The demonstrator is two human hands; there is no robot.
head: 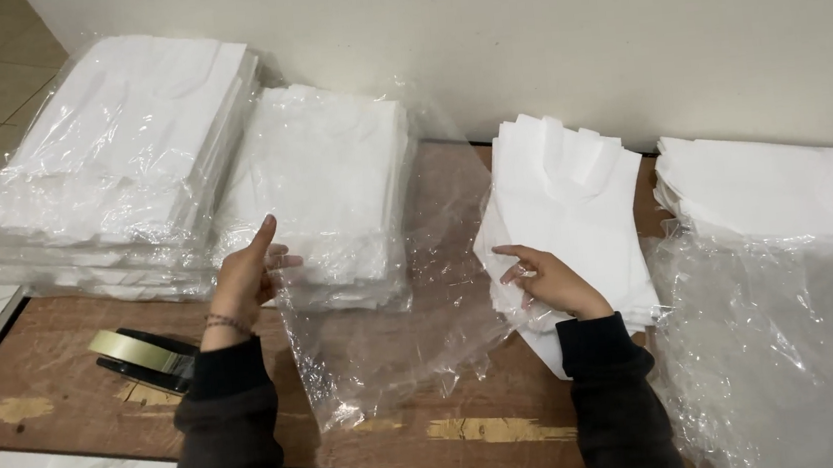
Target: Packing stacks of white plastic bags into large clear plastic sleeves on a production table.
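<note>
My left hand (245, 279) pinches the edge of a clear plastic wrapping bag (395, 336) that lies spread over the middle of the wooden table (56, 366). My right hand (553, 277) rests with its fingers on the near left edge of a loose stack of white bags (570, 210) with cut handles. A wrapped bundle of white bags (327, 187) sits just behind my left hand, inside the same clear film.
A larger wrapped bundle of white bags (117, 140) lies at the back left. Another white stack (774, 188) sits at the right, with crumpled clear plastic (788, 352) in front. A tape dispenser (141, 358) lies by my left forearm. A pale wall (569, 30) backs the table.
</note>
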